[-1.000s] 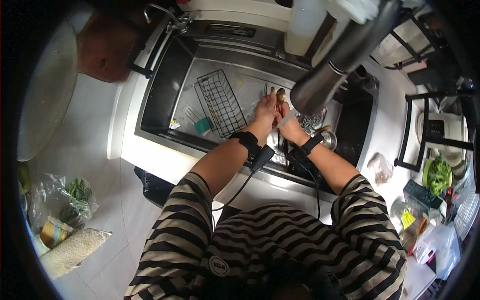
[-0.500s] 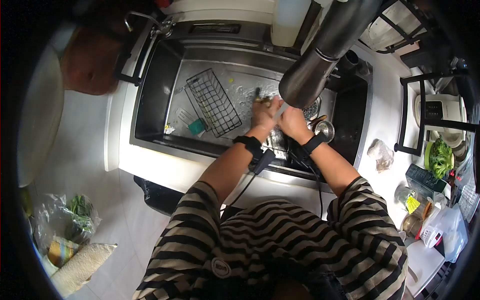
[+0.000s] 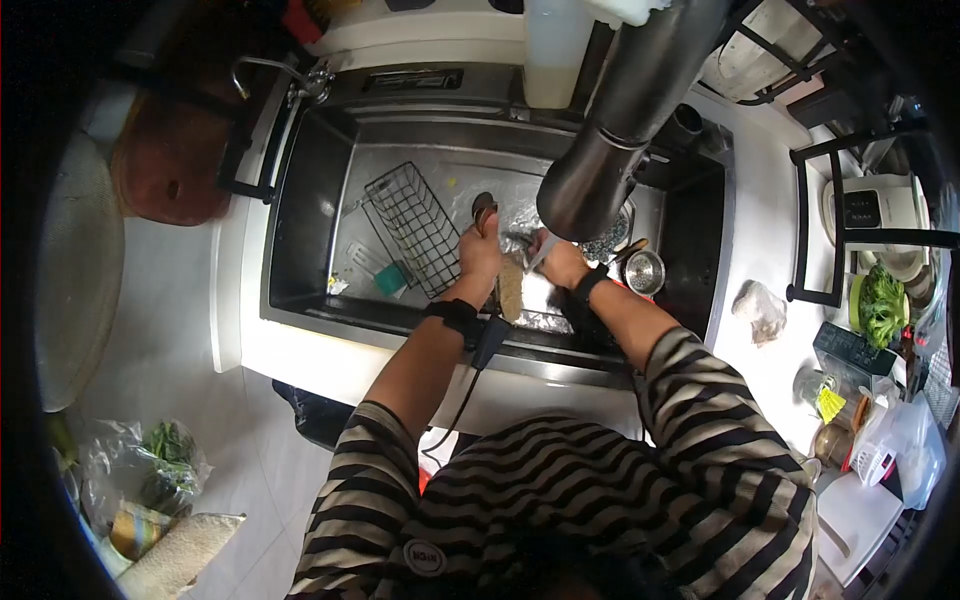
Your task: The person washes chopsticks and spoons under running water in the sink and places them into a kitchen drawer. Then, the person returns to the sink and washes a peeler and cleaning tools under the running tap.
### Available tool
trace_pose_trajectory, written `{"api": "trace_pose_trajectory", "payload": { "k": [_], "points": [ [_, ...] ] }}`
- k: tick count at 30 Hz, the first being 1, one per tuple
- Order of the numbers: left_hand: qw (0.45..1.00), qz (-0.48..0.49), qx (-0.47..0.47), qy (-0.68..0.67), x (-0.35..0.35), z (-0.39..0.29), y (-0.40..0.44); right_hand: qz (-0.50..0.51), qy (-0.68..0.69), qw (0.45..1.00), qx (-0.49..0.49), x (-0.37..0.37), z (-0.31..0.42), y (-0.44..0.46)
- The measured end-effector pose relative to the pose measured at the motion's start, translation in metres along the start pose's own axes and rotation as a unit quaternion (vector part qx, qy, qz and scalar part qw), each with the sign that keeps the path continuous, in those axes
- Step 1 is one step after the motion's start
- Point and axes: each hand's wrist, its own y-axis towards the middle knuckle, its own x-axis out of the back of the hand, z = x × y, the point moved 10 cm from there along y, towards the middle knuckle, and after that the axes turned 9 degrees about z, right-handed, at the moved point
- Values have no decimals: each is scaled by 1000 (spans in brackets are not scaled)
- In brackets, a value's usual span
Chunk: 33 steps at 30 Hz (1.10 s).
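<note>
hands (image 3: 480, 257), 2, over 1 sink (image 3: 312, 190)

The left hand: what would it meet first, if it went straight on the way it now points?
The left hand would probably meet the sink's back wall, though depth is unclear in this single view.

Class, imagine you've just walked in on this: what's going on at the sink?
A person is working at the sink with both hands. The left hand holds what look like spoons. The right hand is near the water from the tap; whether it holds anything is unclear. A wire basket lies in the sink, left of both hands.
</note>
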Motion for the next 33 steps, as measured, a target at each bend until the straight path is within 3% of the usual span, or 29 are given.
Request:
{"api": "trace_pose_trajectory", "payload": {
  "k": [1,3,4,5,6,7,8,10,12,13,14,15,17,18,19,21,23,26,28,29,30,32,33],
  "points": [
    [1000,-8,-23,9,-2,3,2,-41,56,998,-8,16,4,-1],
    [998,65,-11,-21,-30,-12,-13,-99,203,974,12,37,14,-6],
    [994,103,-5,-37,-46,-19,-19,-194,204,957,65,56,26,-15],
    [991,121,-48,-32,-56,-8,-5,-196,218,955,50,64,33,-19],
    [992,126,-1,-28,-61,-4,-6,-197,232,952,35,78,42,-27],
    [990,129,45,-25,-63,-9,-9,-25,347,935,-70,60,38,-26],
    [987,130,91,-21,-65,-12,-15,-8,382,923,-52,54,34,-26],
    [990,125,68,-22,-68,-12,-4,25,452,892,-12,43,22,-21],
    [994,98,19,45,-64,20,29,61,524,843,-105,73,11,-41],
    [994,108,-18,6,-75,-18,2,78,344,924,-150,88,-11,-48],
    [994,97,7,59,-76,-10,1,14,124,989,-74,77,-48,-44],
    [989,86,33,112,-76,0,2,126,-48,986,-100,62,-56,-51],
    [978,33,76,193,-76,19,9,173,-155,966,-118,34,-70,-66],
    [975,95,32,197,-88,11,9,195,-208,950,-125,15,-80,-72],
    [967,155,-12,200,-98,1,3,145,-238,958,-75,6,-83,-71],
    [970,202,-54,125,-106,-14,-16,145,-266,950,-76,6,-81,-69],
    [982,133,16,132,-87,-10,-25,183,-320,928,-58,4,-79,-70],
    [979,107,74,156,-71,-19,-29,133,-216,962,-104,36,-83,-67],
    [980,135,144,39,-63,20,-15,48,-110,992,-39,89,-30,-66],
    [974,143,155,-83,-73,5,-30,-14,-76,997,-2,109,-4,-68],
    [972,156,133,-117,-80,-2,-34,-77,-41,996,35,125,18,-69],
    [963,180,87,-182,-90,-16,-38,-43,25,999,1,107,27,-53],
    [961,191,116,-165,-92,-12,-38,-30,45,998,-31,102,34,-45]
  ]
}}
